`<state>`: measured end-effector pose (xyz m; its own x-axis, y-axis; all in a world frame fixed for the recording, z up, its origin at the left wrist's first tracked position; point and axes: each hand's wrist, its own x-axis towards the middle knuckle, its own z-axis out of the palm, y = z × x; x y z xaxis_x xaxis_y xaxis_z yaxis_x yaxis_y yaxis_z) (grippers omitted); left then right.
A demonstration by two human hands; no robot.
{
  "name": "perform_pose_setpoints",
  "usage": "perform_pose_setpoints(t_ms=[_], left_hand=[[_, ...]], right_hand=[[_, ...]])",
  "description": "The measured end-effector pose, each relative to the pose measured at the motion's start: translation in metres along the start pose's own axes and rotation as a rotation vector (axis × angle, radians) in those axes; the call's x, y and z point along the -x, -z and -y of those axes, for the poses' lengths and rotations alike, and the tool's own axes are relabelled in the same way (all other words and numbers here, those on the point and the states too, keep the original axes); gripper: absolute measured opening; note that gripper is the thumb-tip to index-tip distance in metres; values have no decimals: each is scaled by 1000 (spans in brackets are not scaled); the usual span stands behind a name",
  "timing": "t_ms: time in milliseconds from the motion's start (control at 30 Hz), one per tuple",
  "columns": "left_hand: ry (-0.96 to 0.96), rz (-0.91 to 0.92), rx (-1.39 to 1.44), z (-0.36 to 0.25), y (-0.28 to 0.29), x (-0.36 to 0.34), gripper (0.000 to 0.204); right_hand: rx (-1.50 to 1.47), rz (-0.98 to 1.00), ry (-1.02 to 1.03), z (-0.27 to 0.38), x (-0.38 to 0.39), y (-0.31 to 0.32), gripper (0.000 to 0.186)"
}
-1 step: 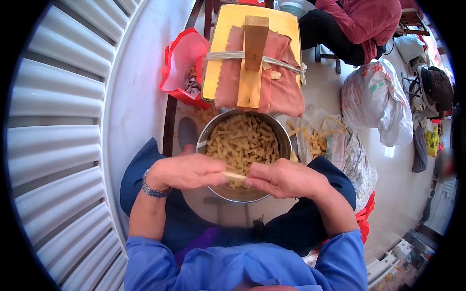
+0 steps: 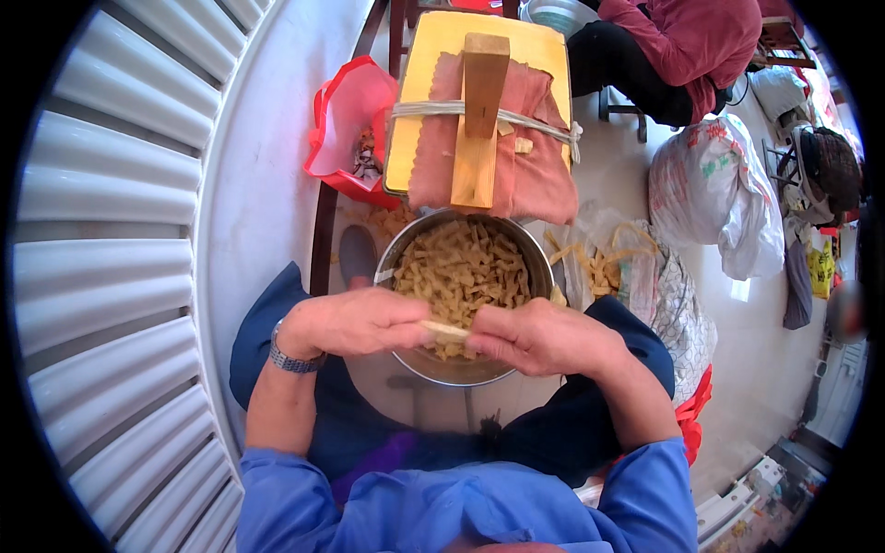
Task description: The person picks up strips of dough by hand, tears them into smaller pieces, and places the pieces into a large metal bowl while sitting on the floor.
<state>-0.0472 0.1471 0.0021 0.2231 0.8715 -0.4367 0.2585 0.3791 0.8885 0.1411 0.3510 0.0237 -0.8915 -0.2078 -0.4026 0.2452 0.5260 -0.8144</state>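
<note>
Between my two hands is a pale yellow strip (image 2: pixel 446 331), a flat piece whose kind I cannot make out for sure. My left hand (image 2: pixel 361 322) pinches its left end between thumb and fingers, and my right hand (image 2: pixel 546 335) pinches the right end. The strip is over the near part of a round metal pot (image 2: pixel 395 249). Inside the pot lies a thick layer of short yellowish-brown strips (image 2: pixel 466 263). My fingers hide both ends of the held strip.
Beyond the pot, a yellow board (image 2: pixel 424 64) carries a pink cloth (image 2: pixel 544 184) and a wooden block (image 2: pixel 485 83), tied with white cord. A red bin (image 2: pixel 336 138) stands left of it. Yellow strips (image 2: pixel 604 272) and a white sack (image 2: pixel 714 194) lie right. Another person (image 2: pixel 687 46) sits far right.
</note>
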Motion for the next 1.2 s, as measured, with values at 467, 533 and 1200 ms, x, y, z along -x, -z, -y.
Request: perform_pose_setpoints(t_ms=[467, 533, 1200], left_hand=[[-157, -861, 170, -10, 41, -79, 22], [-123, -891, 215, -9, 42, -87, 20], [-98, -531, 1130, 7, -9, -70, 53]], right_hand=[[150, -844, 40, -33, -54, 56, 23], [239, -870, -39, -41, -63, 54, 26], [296, -764, 658, -4, -50, 16, 19]])
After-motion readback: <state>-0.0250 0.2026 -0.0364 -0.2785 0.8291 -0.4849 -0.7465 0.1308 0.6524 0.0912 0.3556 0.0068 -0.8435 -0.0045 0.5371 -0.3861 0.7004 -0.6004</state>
